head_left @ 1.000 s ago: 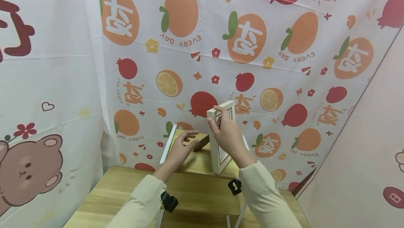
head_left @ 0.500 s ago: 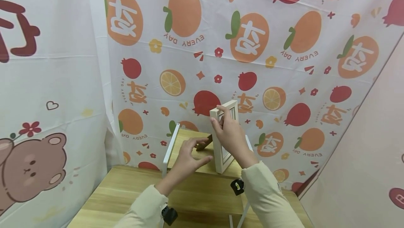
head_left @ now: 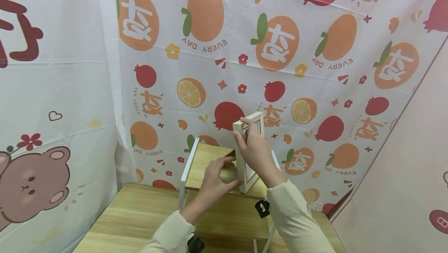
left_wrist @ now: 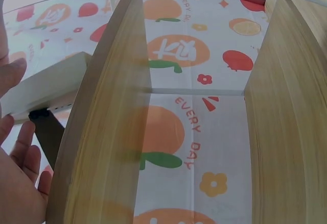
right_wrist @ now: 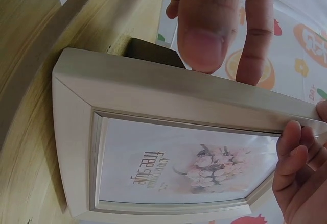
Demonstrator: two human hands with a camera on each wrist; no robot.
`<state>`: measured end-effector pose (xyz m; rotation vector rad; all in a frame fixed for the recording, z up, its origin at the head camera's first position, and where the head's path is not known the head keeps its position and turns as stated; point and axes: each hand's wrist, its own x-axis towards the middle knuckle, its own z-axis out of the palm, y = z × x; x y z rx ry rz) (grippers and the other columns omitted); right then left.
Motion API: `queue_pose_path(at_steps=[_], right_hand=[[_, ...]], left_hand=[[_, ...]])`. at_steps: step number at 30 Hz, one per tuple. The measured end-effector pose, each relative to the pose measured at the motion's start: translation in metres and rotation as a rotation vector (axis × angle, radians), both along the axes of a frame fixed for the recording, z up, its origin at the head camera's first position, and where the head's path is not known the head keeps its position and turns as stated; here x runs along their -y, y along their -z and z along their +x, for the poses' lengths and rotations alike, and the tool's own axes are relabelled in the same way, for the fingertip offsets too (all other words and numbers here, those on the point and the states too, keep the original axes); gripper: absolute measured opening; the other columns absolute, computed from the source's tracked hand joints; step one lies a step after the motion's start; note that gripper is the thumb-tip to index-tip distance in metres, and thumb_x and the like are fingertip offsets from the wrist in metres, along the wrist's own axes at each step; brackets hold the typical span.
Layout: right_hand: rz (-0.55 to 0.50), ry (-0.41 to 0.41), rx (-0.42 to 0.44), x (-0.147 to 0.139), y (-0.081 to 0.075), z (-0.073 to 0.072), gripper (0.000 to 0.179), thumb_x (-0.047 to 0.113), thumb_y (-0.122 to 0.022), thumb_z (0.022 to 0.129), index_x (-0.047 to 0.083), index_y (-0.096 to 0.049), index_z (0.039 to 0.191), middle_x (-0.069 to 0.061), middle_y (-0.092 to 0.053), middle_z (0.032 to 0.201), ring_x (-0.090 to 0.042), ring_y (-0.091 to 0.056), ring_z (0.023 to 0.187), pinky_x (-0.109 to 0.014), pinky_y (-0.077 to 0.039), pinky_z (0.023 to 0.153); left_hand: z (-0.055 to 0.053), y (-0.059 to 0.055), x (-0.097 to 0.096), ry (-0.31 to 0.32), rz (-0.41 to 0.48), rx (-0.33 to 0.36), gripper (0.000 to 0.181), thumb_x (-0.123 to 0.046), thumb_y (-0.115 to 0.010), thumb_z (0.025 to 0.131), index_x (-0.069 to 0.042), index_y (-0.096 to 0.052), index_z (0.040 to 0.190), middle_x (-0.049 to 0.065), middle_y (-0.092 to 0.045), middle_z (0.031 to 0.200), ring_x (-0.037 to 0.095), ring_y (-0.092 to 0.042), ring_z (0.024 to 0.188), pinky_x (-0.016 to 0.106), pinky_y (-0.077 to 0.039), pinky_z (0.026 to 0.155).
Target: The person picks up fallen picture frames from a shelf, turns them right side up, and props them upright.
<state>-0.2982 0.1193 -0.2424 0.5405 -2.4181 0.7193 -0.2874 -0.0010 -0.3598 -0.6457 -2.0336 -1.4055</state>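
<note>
A: Fruit-print cloth (head_left: pixel 280 70) is hanging all round, wooden table (head_left: pixel 140 218) below, a small wooden shelf (head_left: pixel 206 159) on white legs sitting ahead of both hands.

B: Hands?

A: Right hand (head_left: pixel 253 151) is gripping the white picture frame (head_left: pixel 246 153) by its top edge, thumb and fingers curled over it, frame standing upright on the shelf. Left hand (head_left: pixel 215 181) is coming in at the frame's lower left edge, fingers half-spread, touching or nearly so; can't tell whether it's holding anything.

B: Step?

A: Looks like standing the frame up. I'd guess the next move calls for the left hand working the dark back stand (right_wrist: pixel 150 53) out while the right steadies the top.

B: View differences?

A: Right wrist is showing the frame's face, a flower print (right_wrist: pixel 204 165) with "free style" lettering, invisible from the head view. Left wrist is showing the stand (left_wrist: pixel 48 134) behind the frame, just beside the left fingers (left_wrist: pixel 23 155). Only the head view is showing both hands together.
</note>
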Motion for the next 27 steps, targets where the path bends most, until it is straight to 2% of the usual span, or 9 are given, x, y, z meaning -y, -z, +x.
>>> queue_pose_path(at_steps=[6, 13, 20, 27], right_hand=[[-0.004, 0.004, -0.001, 0.000, 0.001, 0.000, 0.049, 0.025, -0.058, 0.097, 0.012, -0.041, 0.140, -0.003, -0.049, 0.066, -0.012, -0.038, 0.046, -0.026, -0.034, 0.044], [0.004, 0.008, -0.008, 0.001, 0.001, -0.001, 0.048, 0.024, -0.058, 0.097, 0.011, -0.041, 0.140, -0.003, -0.049, 0.066, -0.012, -0.038, 0.046, -0.026, -0.033, 0.044], [0.022, 0.011, -0.018, 0.001, 0.000, 0.002, 0.049, 0.027, -0.058, 0.097, 0.010, -0.041, 0.140, -0.003, -0.050, 0.066, -0.012, -0.039, 0.046, -0.026, -0.034, 0.044], [0.043, 0.007, -0.031, 0.000, -0.003, 0.003, 0.049, 0.026, -0.058, 0.097, 0.009, -0.041, 0.139, -0.002, -0.050, 0.065, -0.012, -0.039, 0.045, -0.025, -0.034, 0.043]], left_hand=[[0.003, 0.000, -0.010, -0.054, 0.012, -0.019, 0.059, -0.019, -0.088, 0.067, -0.007, -0.057, 0.117, 0.008, -0.065, 0.098, 0.024, -0.055, 0.091, 0.042, -0.038, 0.086], [0.002, -0.002, -0.017, -0.140, -0.040, -0.047, 0.059, -0.022, -0.088, 0.068, -0.009, -0.052, 0.113, 0.004, -0.064, 0.097, 0.017, -0.057, 0.086, 0.039, -0.042, 0.083], [0.006, -0.004, -0.017, -0.163, -0.082, -0.041, 0.058, -0.018, -0.086, 0.070, -0.008, -0.051, 0.115, 0.003, -0.063, 0.092, 0.013, -0.051, 0.079, 0.034, -0.039, 0.077], [0.009, -0.006, -0.017, -0.172, -0.087, -0.027, 0.059, -0.015, -0.084, 0.072, -0.008, -0.049, 0.120, 0.003, -0.064, 0.094, 0.012, -0.051, 0.077, 0.032, -0.037, 0.075]])
